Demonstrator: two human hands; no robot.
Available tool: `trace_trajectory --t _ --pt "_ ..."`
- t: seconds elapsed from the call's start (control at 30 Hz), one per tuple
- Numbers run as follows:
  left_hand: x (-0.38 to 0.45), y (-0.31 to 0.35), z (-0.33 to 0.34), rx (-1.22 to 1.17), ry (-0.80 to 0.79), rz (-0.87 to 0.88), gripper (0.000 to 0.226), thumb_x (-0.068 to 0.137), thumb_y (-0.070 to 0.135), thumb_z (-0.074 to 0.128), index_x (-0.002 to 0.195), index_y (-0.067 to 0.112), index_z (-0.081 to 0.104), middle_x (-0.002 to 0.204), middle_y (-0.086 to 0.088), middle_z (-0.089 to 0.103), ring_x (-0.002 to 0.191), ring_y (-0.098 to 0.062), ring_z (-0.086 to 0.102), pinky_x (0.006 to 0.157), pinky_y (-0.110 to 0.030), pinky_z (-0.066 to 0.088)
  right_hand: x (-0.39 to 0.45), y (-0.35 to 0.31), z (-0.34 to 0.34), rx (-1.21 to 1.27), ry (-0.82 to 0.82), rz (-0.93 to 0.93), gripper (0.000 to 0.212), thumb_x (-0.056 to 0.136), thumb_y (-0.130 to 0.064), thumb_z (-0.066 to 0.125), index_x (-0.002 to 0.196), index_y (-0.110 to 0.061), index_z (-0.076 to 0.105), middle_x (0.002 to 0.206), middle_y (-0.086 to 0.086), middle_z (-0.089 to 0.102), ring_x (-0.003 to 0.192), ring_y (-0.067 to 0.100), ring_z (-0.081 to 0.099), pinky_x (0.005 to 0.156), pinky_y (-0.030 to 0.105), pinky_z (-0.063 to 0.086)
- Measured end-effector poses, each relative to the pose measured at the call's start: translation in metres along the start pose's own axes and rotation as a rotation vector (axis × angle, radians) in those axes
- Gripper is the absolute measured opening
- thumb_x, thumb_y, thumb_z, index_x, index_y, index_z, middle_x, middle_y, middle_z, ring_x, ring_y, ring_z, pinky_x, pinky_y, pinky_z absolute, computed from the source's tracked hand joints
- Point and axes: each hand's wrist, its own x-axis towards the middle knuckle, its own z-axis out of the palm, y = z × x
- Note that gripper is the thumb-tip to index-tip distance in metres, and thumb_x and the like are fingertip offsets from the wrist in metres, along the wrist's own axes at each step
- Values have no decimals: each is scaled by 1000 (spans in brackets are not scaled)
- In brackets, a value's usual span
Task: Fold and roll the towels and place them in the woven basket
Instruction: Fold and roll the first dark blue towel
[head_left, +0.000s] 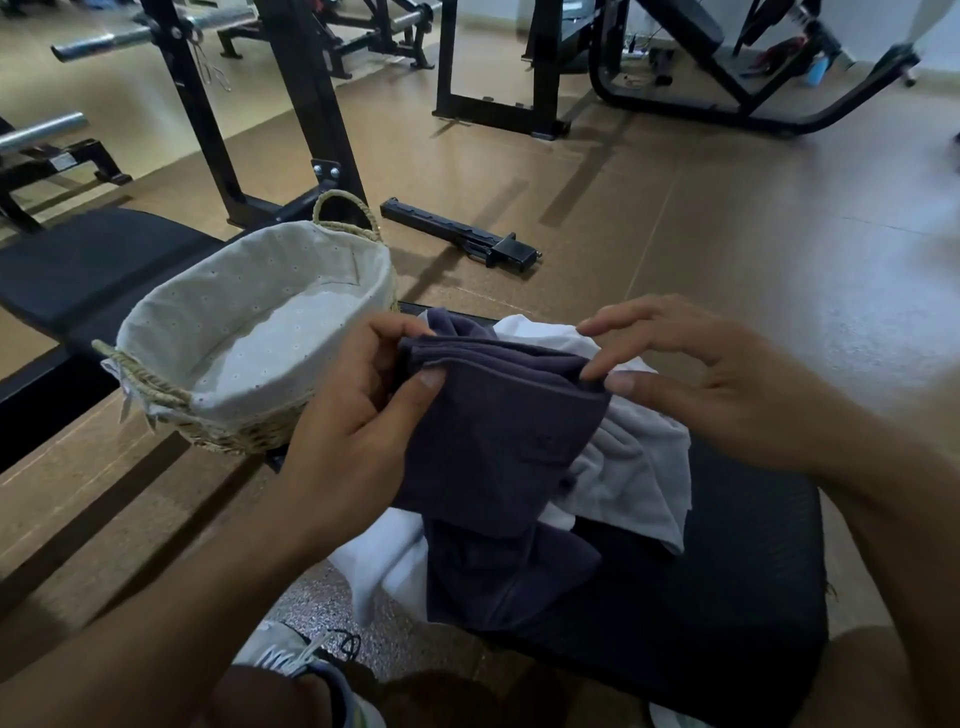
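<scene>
Gym machines stand behind a black bench (727, 597) holding white towels (639, 467). Both hands, left (353, 421) and right (727, 379), pinch a folded dark towel (493, 431) beside the lined woven basket (249, 332).

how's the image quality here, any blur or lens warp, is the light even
Head view: wide-angle warp bends the floor lines and black gym frames toward the edges; the right hand is slightly motion-soft, while the left hand pinching the dark purple towel looks sharper; dim, soft light, a pale sheen on the floor at right, and the lined woven basket evenly lit.
</scene>
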Motion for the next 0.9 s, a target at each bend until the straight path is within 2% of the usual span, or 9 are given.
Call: trace_trajectory --t 0.07,0.17,0.3,0.47,0.53,0.63,0.8,0.9 --pt "1 -1 0 -25 -33 5 14 95 19 53 103 29 55 90 14 64 86 -3 61 76 -16 48 0 1 1 -43 -26 -11 21 92 -43 58 109 -46 70 133 -27 56 135 5 46 110 40 40" --pt "1 -3 0 -67 -78 2 21 95 16 53 101 36 58 93 8 63 88 -7 59 78 -18 48 -1 1 2 -112 -100 -6 25 94 -48 52 114 -49 67 135 -32 50 137 -2 38 108 27 35" --pt "2 -5 -1 -56 -118 -3 13 96 16 52 107 23 54 95 -1 62 88 -10 57 78 -22 47 -1 -4 3 -252 -138 -32 27 94 -51 53 119 -51 63 134 -32 49 136 -3 35 102 18 33" --pt "1 -9 -2 15 -152 8 12 98 20 54 110 20 53 99 -8 64 93 -28 60 81 -38 49 -1 -9 10 -427 -189 -63 33 87 -57 50 115 -47 64 125 -27 53 125 -2 40 100 19 38" --pt "1 -10 -2 20 -139 5 14 96 28 56 109 25 54 99 -5 65 92 -25 61 82 -39 48 0 -11 12 -446 -186 -63 27 86 -56 49 104 -46 65 120 -27 55 119 -1 43 97 22 41" --pt "3 -13 -4 49 -106 -1 16 93 37 57 108 32 56 100 -2 66 93 -21 62 84 -41 48 -1 -10 11 -357 -178 -29 15 89 -46 53 98 -41 64 112 -26 58 115 -1 47 94 20 41" --pt "8 -17 -4 -50 -41 -42 13 93 18 53 106 24 53 92 12 68 89 -4 63 79 -18 50 -2 -12 7 56 -63 117 8 98 -31 55 94 -35 60 106 -16 70 96 5 66 80 21 51" --pt "8 -19 -2 -35 -32 -76 15 97 15 51 108 25 54 93 11 68 89 -5 63 78 -20 50 0 -13 12 93 -22 126 16 97 -40 51 92 -28 61 97 -8 72 89 12 67 80 30 52"
